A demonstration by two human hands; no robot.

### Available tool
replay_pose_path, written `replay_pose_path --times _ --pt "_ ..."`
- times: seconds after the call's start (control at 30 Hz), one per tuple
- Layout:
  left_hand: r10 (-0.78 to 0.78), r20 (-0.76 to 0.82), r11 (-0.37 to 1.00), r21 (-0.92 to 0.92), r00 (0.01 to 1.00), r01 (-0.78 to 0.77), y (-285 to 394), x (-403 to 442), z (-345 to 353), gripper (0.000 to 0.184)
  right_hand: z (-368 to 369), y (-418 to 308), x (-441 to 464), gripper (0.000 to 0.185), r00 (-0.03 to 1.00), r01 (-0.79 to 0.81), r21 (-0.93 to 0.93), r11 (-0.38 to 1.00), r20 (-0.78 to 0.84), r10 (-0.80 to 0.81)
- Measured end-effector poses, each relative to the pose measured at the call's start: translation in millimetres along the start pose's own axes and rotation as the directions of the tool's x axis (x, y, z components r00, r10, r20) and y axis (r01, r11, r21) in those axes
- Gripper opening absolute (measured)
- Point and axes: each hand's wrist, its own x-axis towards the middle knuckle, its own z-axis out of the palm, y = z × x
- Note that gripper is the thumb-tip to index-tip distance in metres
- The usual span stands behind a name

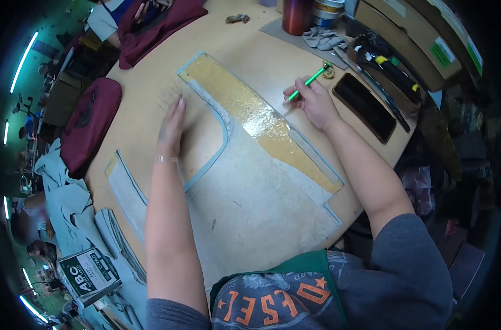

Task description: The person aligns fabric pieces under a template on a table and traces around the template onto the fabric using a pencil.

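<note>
A large flat grey panel with pale blue edging [239, 192] lies on the table in front of me. Shiny yellow tape [228, 91] covers a long strip along its far right side. My right hand [311, 103] holds a bright green pen [308, 81] at the panel's right edge, its lower tip close to the tape. My left hand [172, 124] is stretched out with its fingers straight, inside the curved cutout on the panel's left. It holds nothing; whether it presses on the tabletop I cannot tell.
Right of my right hand lies a dark phone [365, 107]. Cardboard boxes [410, 38] and a red cylinder [297, 16] stand at the back right. Maroon pieces [93, 124] and another person's arm [113, 37] are at the far left. A labelled green-and-white box [89, 275] sits lower left.
</note>
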Motion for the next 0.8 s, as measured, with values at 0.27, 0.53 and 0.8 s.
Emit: replay_pose_path --times 0.27,0.53,0.8 --pt "0.283 0.238 0.563 0.743 0.929 -0.362 79 -111 105 0.067 20 29 3 0.017 0.914 0.367 -0.447 0.816 0.01 -0.405" --pt "-0.064 0.282 0.556 0.806 0.957 -0.201 85 -66 131 0.111 47 25 42 0.017 0.922 0.331 -0.535 0.777 0.008 -0.387" --pt "-0.086 0.282 0.524 0.829 0.956 -0.197 81 -63 133 0.117 74 27 84 0.018 0.918 0.345 -0.615 0.709 0.064 -0.392"
